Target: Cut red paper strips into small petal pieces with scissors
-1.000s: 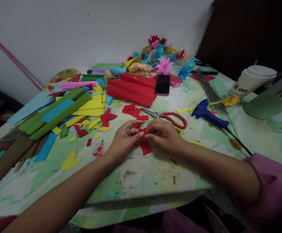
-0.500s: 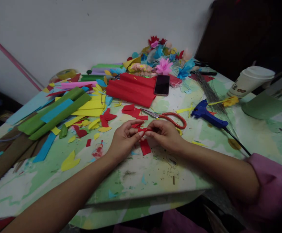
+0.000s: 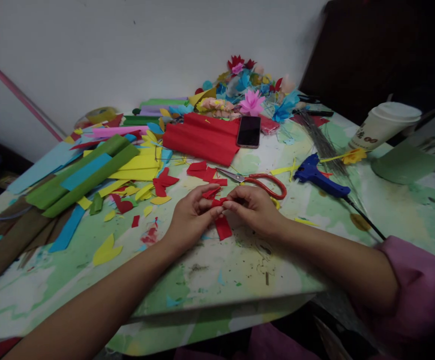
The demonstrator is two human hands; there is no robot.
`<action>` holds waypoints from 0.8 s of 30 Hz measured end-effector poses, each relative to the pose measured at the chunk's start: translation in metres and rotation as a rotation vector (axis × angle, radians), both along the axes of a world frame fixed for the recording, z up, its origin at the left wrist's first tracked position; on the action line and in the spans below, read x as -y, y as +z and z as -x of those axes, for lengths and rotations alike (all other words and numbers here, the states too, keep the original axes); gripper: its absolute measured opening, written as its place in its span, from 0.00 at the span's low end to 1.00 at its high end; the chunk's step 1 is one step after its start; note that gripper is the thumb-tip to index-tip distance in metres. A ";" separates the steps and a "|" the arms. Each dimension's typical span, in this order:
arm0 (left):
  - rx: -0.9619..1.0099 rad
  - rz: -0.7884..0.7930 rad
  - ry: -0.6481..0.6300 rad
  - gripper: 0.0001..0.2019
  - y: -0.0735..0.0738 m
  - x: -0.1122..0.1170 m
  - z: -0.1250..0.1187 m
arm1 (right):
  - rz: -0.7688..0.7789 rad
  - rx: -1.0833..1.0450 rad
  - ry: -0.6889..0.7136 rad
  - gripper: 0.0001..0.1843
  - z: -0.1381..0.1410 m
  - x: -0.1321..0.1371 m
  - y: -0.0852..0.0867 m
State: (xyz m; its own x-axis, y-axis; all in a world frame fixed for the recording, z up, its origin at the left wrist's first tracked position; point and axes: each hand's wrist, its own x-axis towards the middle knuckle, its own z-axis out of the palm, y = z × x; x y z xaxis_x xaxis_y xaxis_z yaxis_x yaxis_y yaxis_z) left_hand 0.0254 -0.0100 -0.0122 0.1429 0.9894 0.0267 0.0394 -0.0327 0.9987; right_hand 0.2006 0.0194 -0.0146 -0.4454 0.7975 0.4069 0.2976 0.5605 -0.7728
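Note:
Between its fingertips, my left hand (image 3: pixel 192 212) pinches a small piece of red crepe paper (image 3: pixel 218 202). My right hand (image 3: pixel 257 207) grips the same piece from the other side, thumb and fingers pressed together. Fingers partly cover the piece, so its full shape is hidden. Just below it a red paper strip (image 3: pixel 223 228) shows on the table; whether it joins the held piece I cannot tell. Scissors with red handles (image 3: pixel 269 184) lie just beyond my right hand, blades toward the left. More red paper pieces (image 3: pixel 202 171) rest behind my hands.
Left of my hands are cut yellow petals (image 3: pixel 107 250) and rolled green crepe paper (image 3: pixel 86 175). At the back lie a red sheet (image 3: pixel 200 140), a phone (image 3: pixel 249 132) and paper flowers (image 3: pixel 252 103). A blue glue gun (image 3: pixel 320 177), thin wires (image 3: pixel 317 132) and a paper cup (image 3: pixel 386 125) stand right.
Both hands stay in nearly the same place, still pinching the red piece, with only slight finger movement. The whole view has shifted very slightly.

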 end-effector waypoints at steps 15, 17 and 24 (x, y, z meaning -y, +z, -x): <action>-0.089 -0.101 0.009 0.22 -0.001 0.001 0.003 | 0.073 -0.011 0.044 0.12 -0.001 0.000 -0.001; -0.077 -0.096 0.016 0.23 -0.001 0.001 0.002 | 0.039 -0.044 0.024 0.12 -0.001 0.000 -0.002; -0.139 -0.216 0.014 0.21 -0.003 0.003 0.006 | 0.026 -0.053 0.056 0.08 -0.002 0.003 0.003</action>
